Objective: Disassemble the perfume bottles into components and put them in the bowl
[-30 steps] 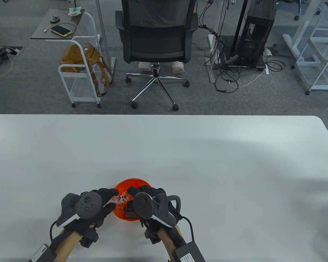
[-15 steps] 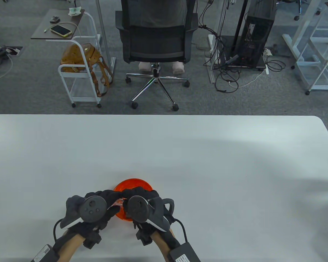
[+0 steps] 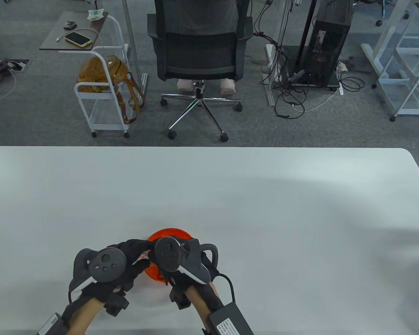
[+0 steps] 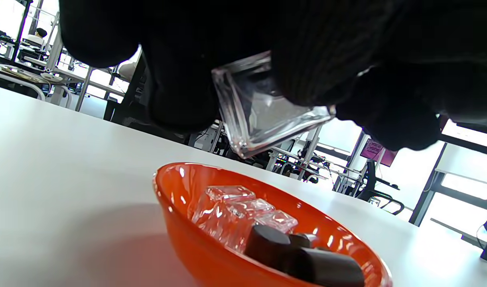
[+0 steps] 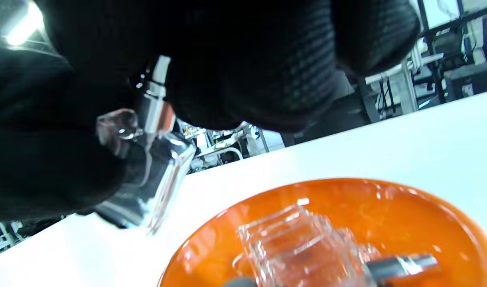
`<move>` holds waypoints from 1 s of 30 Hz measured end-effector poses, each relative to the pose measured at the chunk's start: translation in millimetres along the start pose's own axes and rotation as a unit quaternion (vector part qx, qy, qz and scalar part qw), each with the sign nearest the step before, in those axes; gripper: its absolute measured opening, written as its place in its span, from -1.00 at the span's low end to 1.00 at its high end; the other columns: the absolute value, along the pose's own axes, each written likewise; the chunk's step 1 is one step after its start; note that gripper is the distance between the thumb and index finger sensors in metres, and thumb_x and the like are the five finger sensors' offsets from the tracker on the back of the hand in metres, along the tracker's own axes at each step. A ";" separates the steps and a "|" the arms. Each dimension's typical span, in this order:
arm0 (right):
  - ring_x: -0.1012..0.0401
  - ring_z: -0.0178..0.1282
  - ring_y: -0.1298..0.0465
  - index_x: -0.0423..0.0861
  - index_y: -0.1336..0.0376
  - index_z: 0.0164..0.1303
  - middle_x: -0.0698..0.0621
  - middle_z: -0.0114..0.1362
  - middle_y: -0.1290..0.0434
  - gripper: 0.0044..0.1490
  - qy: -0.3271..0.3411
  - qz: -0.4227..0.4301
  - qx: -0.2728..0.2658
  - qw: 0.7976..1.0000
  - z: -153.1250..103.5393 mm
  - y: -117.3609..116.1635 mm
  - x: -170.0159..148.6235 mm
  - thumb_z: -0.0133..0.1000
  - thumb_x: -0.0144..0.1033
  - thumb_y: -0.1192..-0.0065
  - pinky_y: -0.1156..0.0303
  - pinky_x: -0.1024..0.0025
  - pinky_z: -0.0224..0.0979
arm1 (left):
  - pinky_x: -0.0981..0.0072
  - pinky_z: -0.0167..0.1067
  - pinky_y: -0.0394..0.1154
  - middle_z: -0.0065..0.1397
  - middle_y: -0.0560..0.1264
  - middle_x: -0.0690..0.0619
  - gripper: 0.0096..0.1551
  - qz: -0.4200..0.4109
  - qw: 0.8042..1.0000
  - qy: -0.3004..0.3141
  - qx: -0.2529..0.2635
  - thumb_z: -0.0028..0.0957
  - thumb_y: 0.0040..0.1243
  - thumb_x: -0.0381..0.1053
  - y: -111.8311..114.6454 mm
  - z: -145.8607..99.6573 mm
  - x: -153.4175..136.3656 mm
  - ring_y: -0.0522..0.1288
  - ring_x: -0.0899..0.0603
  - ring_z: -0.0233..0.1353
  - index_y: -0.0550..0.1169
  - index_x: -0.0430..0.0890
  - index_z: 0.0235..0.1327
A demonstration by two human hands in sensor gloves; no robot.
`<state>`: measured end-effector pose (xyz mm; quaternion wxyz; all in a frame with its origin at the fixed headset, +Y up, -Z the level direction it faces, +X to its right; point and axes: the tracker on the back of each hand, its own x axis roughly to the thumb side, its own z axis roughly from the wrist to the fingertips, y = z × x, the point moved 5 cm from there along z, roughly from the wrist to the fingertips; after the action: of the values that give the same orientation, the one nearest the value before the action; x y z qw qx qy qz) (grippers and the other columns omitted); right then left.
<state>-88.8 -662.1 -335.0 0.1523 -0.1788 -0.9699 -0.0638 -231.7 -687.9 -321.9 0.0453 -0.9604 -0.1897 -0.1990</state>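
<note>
Table view high, looking down the white table (image 3: 230,195) toward the office; both wrist views low, close — sharing the orange bowl (image 4: 179,223).

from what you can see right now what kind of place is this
Most likely an office or lab workspace. Beyond the long white table stand a black mesh swivel chair on grey carpet, a black desktop computer tower with tangled cables, and a white wheeled side cart.
</note>
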 end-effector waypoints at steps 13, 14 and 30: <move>0.36 -0.17 -0.69 0.13 -0.37 0.14 0.11 0.17 -0.58 -0.40 0.028 0.019 -0.045 0.998 -17.4 -7.8 -6.4 -0.14 -0.08 -0.41 -0.56 0.03 0.22 | -0.21 0.20 0.51 0.30 0.69 -0.14 -0.39 0.014 1.000 0.007 0.001 -0.09 0.40 0.06 2.0 -0.6 5.1 0.77 -0.19 0.14 0.63 -0.05 0.27; 0.36 -0.16 -0.68 0.13 -0.36 0.15 0.11 0.21 -0.56 -0.40 0.028 0.019 -0.048 0.998 -18.2 -7.5 -5.5 -0.14 -0.09 -0.41 -0.56 0.03 0.23 | -0.21 0.19 0.51 0.30 0.69 -0.14 -0.39 0.009 1.000 0.004 0.002 -0.09 0.39 0.06 1.5 -0.9 3.7 0.77 -0.19 0.14 0.63 -0.05 0.27; 0.36 -0.34 -0.72 0.15 -0.46 0.00 0.15 -0.06 -0.68 -0.48 0.038 -0.001 -0.061 0.997 -19.7 -6.3 -5.8 -0.15 0.04 -0.33 -0.60 0.06 0.17 | -0.21 0.20 0.50 0.31 0.68 -0.14 -0.39 0.019 1.000 0.017 -0.009 -0.09 0.40 0.05 3.4 -2.2 8.4 0.76 -0.19 0.15 0.63 -0.04 0.27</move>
<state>-80.6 -673.4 -318.6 0.1777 -0.1846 -0.9579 -0.1292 -224.0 -688.5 -316.6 0.0439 -0.9607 -0.1691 -0.2156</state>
